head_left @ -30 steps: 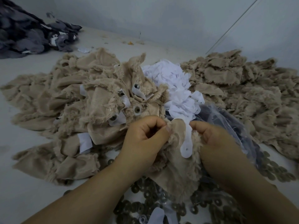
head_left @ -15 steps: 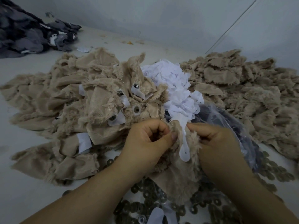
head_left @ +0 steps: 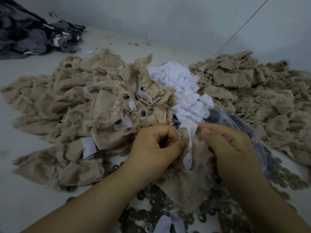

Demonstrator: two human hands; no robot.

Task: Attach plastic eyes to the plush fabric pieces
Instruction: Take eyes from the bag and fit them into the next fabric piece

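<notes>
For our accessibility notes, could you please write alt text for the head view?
Left hand and right hand pinch a tan plush piece with a white strip, above scattered washers; tan fabric piles surround them.

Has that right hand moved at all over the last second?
Yes. The right hand has shifted up and left, toward the white fabric pile, closing on the left hand.

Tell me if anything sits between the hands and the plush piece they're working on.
Nothing does. The left hand and right hand both grip the plush piece directly, a white strip draped between them.
</notes>
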